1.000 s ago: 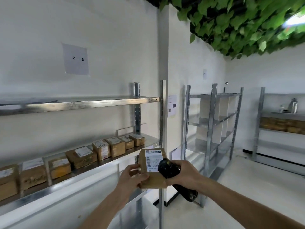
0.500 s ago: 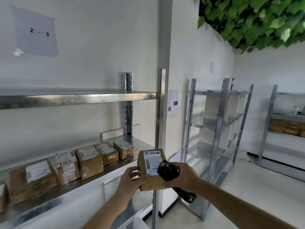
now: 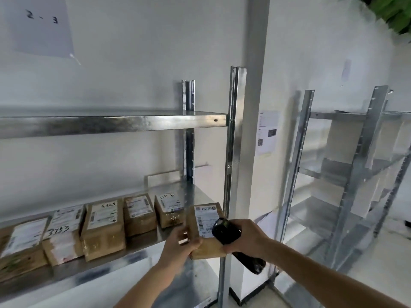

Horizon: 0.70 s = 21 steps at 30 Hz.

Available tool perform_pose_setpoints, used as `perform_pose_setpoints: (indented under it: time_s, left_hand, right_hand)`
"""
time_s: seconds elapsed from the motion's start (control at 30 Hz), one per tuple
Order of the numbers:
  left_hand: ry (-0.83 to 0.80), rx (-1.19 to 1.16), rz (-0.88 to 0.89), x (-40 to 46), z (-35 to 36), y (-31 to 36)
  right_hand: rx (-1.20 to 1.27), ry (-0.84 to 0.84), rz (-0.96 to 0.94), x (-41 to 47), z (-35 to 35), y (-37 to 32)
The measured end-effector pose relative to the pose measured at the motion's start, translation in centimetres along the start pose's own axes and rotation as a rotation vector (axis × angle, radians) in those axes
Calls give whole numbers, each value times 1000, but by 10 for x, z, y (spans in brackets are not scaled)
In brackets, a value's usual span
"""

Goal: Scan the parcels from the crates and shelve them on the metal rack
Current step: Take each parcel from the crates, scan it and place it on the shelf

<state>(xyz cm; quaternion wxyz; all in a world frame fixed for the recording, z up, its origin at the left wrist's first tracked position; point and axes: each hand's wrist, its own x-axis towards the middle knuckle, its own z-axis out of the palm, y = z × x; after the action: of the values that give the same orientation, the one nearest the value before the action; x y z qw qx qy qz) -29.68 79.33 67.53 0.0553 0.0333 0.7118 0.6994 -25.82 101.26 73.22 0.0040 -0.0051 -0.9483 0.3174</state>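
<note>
Lower centre of the frame: the left hand point(image 3: 181, 243) grips a small brown parcel point(image 3: 205, 245) by its near left edge, fingers curled round it, label facing up. The right hand point(image 3: 245, 235) is wrapped round a black scanner point(image 3: 225, 232), its head right over the parcel's white label. The parcel sits at the right end of the metal rack point(image 3: 115, 124), just beside the row of shelved parcels point(image 3: 140, 215) running off to the lower left. Upper left, a paper sign point(image 3: 39, 25) reads 2-3.
</note>
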Motion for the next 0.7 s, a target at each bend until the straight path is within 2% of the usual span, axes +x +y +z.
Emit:
perform_pose_setpoints:
  time_s: [0.17, 0.4, 0.7]
  left_hand:
    - [121, 14, -28, 42, 27, -9]
    - [246, 30, -50, 66, 34, -6]
    - [307, 72, -20, 79, 29, -9]
  right_hand:
    - [-41, -104, -72, 64, -16, 28]
    - [-40, -158, -152, 116, -24, 38]
    - [-185, 125, -180, 129, -7, 23]
